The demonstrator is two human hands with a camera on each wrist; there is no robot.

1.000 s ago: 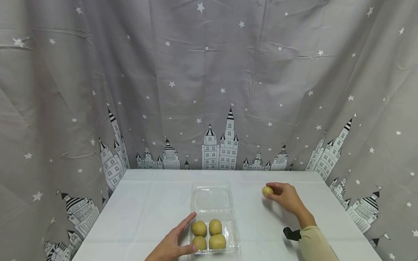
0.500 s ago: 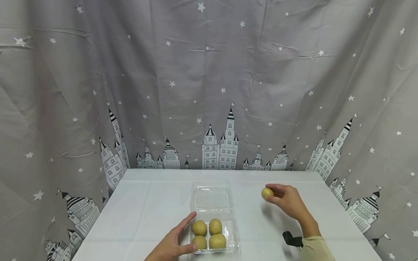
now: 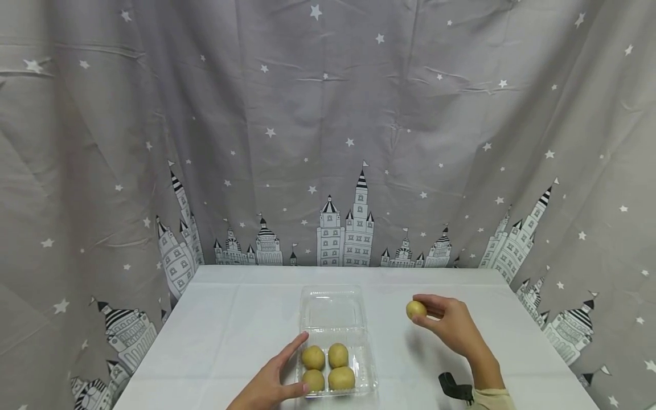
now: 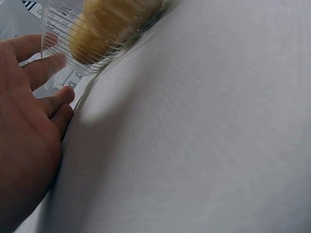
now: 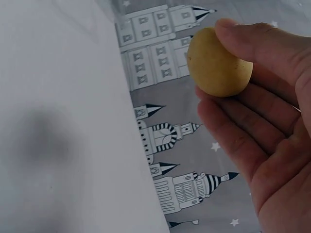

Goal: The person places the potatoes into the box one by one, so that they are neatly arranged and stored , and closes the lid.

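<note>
In the head view my right hand (image 3: 453, 327) holds a small yellow potato (image 3: 416, 310) above the right part of the table. Thumb and fingertips pinch the potato (image 5: 218, 63) in the right wrist view, and its shadow falls on the white surface. My left hand (image 3: 269, 380) rests at the left side of a clear plastic clamshell box (image 3: 365, 364), thumb by the near corner and index finger by the hinge. Its spread fingers touch the ridged wall (image 4: 92, 58) in the left wrist view. Several potatoes (image 3: 338, 356) sit in the box's base in two rows.
The box's lid (image 3: 333, 310) lies folded back, away from me. A white cloth covers the table (image 3: 246, 307). Behind it hangs a grey curtain (image 3: 287, 114) with stars and castles. A black wrist mount (image 3: 453, 389) juts from my right sleeve.
My right hand, with the potato, has drifted slightly left and toward me. The left hand and the box have stayed where they were.
</note>
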